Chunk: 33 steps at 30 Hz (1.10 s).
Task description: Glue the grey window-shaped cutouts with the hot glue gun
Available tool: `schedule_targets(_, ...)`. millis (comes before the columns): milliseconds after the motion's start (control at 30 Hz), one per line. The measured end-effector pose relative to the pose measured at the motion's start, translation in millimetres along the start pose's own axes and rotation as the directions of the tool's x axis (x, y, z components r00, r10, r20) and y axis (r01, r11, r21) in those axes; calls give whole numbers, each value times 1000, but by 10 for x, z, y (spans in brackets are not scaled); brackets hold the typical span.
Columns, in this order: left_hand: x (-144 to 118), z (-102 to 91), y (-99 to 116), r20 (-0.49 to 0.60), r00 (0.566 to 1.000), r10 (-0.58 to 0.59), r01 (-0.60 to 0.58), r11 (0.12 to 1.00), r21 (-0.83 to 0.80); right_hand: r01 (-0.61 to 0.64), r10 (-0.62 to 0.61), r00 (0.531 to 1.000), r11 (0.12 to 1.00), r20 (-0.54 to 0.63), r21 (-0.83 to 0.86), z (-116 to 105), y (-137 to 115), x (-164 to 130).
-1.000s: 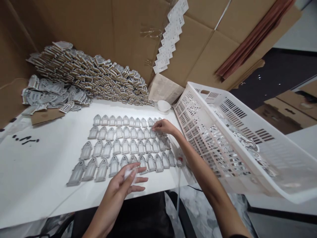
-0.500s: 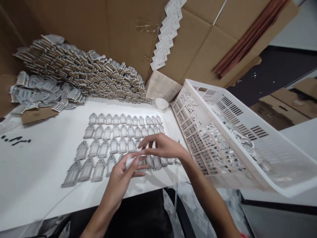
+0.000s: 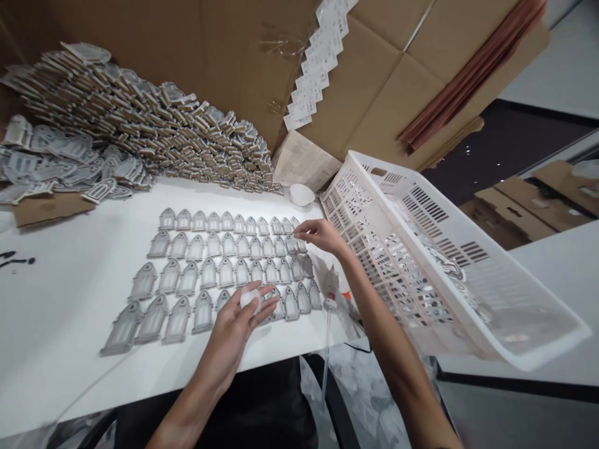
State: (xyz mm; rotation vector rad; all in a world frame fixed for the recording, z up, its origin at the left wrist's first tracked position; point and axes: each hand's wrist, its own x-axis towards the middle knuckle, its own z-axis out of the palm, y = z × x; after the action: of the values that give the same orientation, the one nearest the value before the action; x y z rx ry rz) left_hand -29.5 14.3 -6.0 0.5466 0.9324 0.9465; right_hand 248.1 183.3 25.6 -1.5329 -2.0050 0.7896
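1. We note a brown cardboard backing point(image 3: 243, 75) rising at the far side, behind a white flat-topped table point(image 3: 60, 299).
2. At the right: a pale, slotted, open-topped plastic crate point(image 3: 524, 280) with loose printed pieces inside.
3. Far left: a dense heap of grey-and-brown flat arched pieces point(image 3: 163, 131), many edge-on.
4. Our hands are well apart. The left hand point(image 3: 238, 318), over the near row, has its thumb bent onto a small item and its other fingers spread. The right hand point(image 3: 322, 235) is at the right end of the two far rows, fingertips drawn together; we cannot tell whether they pinch anything.
5. A small white round bowl point(image 3: 299, 199) sits far, just beside the crate.
6. Four rows of grey, window-shaped arched plaques point(image 3: 226, 272) lie on the table between heap and crate. We judge each light, stiff and thin, possibly easy to bend at its corners; best hold, opposite side edges, keeping off the face.
7. Smallest: a white, translucent rounded lump point(image 3: 249, 297) in the left hand, between thumb and fingers. Material unclear; we judge it very light, perhaps soft, best held with little pressure at its rim.
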Motion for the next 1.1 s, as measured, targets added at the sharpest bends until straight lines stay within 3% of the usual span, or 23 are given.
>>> schedule_targets(167, -4, -71, -37, 3, 1000, -3, 3, 1000, -3, -18, 32, 988, 996, 152, -89, 52, 315, 194)
schedule_targets(433, -15, -54, -63, -3, 1000, -9, 9, 1000, 22, -22, 43, 979, 994, 198, -107, 115, 361, 249)
schedule_targets(533, -12, -36, -50, -5, 1000, -8, 9, 999, 47, -39, 51, 991, 994, 125, -98, 87, 243, 216)
schedule_targets(633, -3, -21, -32, 9, 1000, 3, -4, 995, 99, -27, 30, 998, 999, 59, -43, 76, -31, 21)
schedule_targets(867, 32, 49, -31, 18, 999, 27, -29, 983, 182, -2, -61, 957, 977, 284, 215, 373, -781, -855)
schedule_targets(1000, 23, 132, -34, 21, 1000, 7, -11, 986, 168, -53, -16, 977, 949, 213, 312, 490, -819, -1033)
schedule_targets(1100, -5, 198, -17, 7, 999, -34, 33, 996, 86, -45, 30, 998, 966, 61, 256, 350, -668, -919)
